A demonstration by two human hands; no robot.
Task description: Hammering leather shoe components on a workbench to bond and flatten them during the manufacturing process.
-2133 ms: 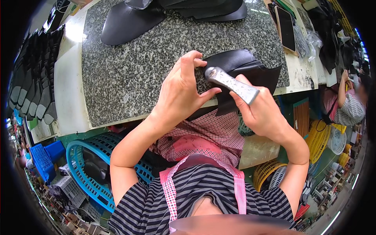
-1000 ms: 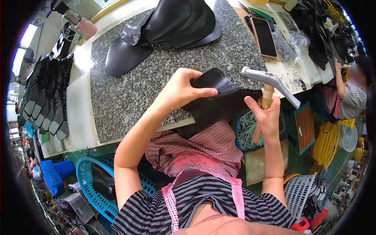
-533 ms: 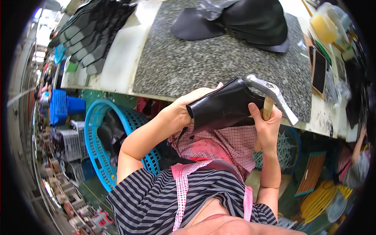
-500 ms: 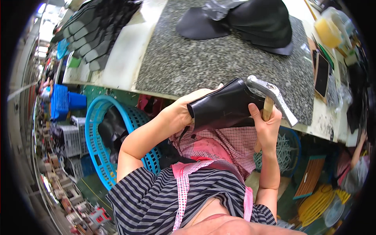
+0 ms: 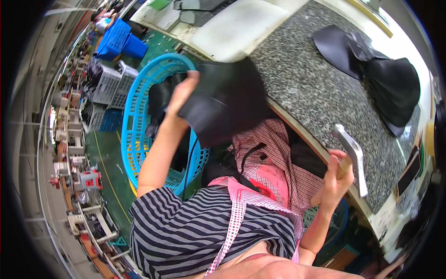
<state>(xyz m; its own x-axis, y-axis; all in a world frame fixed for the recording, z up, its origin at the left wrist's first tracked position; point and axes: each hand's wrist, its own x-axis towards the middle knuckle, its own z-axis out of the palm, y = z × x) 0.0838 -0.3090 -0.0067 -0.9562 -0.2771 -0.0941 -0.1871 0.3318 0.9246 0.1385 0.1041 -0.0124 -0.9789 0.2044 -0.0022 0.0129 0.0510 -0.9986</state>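
My left hand (image 5: 182,95) grips the edge of a black leather piece (image 5: 227,100), which hangs blurred by motion in front of the blue basket (image 5: 131,139). More black pieces (image 5: 162,95) lie inside that basket, partly hidden by my arm. In my right hand (image 5: 337,181) is a hammer (image 5: 351,151), held by its wooden handle near the metal head, close to the table's front edge. Farther back on the speckled stone slab (image 5: 297,60) rests a stack of black leather pieces (image 5: 392,88), with a single flatter piece (image 5: 337,49) beside it.
A white board (image 5: 239,28) lies left of the slab. Blue crates (image 5: 114,39) and grey crates (image 5: 107,86) stand on the green floor at the left. At the table's right end lies a dark phone (image 5: 409,171). Under the table is another basket (image 5: 341,223) with pale scraps.
My left hand has carried the black leather piece left, off the slab's front edge and over to the blue basket. My right hand, still with the hammer, is now apart from the piece. The view has turned left.
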